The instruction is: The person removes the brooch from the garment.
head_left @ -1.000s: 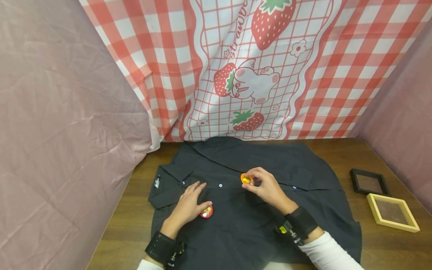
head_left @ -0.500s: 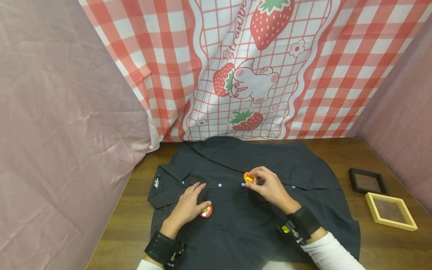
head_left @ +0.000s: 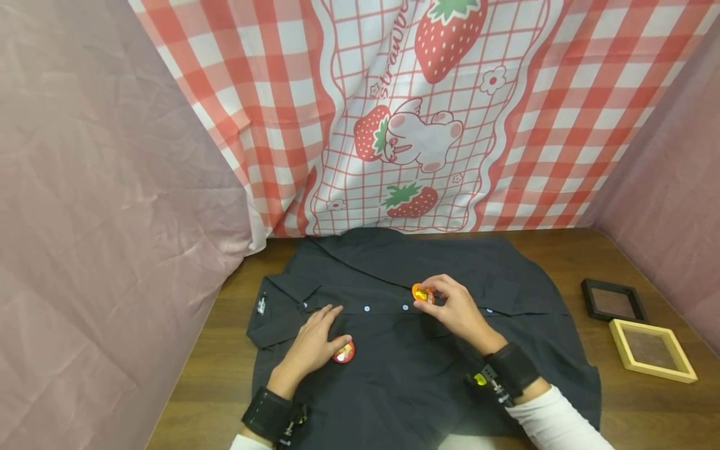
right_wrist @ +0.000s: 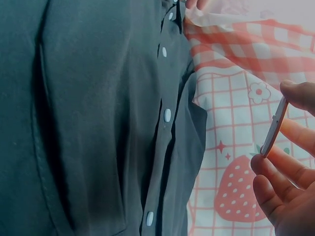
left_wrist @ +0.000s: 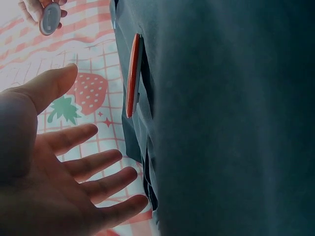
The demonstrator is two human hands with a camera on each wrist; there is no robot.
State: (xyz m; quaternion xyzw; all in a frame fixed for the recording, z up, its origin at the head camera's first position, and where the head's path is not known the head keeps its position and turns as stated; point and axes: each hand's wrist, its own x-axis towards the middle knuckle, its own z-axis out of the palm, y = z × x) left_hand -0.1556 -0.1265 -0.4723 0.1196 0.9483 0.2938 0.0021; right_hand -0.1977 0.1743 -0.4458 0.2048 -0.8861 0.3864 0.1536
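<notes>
A dark button-up shirt (head_left: 394,375) lies spread out with its collar toward the left. On its front rests a round red pin badge (head_left: 345,352), seen edge-on in the left wrist view as a thin red disc (left_wrist: 132,76). My left hand (head_left: 311,341) hovers beside this badge, fingers spread and thumb over its edge in the head view. Farther right, my right hand (head_left: 457,314) pinches a round orange badge (head_left: 420,294) between thumb and fingers, above the shirt's button row. The right wrist view shows that badge (right_wrist: 275,125) tilted, its pale back toward the shirt.
A black frame (head_left: 613,300) and a light wooden frame (head_left: 654,351) lie at the right of the brown table (head_left: 568,256). Behind the table hangs a red checked strawberry cloth (head_left: 410,94), with pink fabric (head_left: 112,187) on the left. White buttons (head_left: 367,309) line the shirt placket.
My right hand has moved a little to the right and away from me with the orange badge, uncovering a shirt button. My left hand and the red badge have stayed in place.
</notes>
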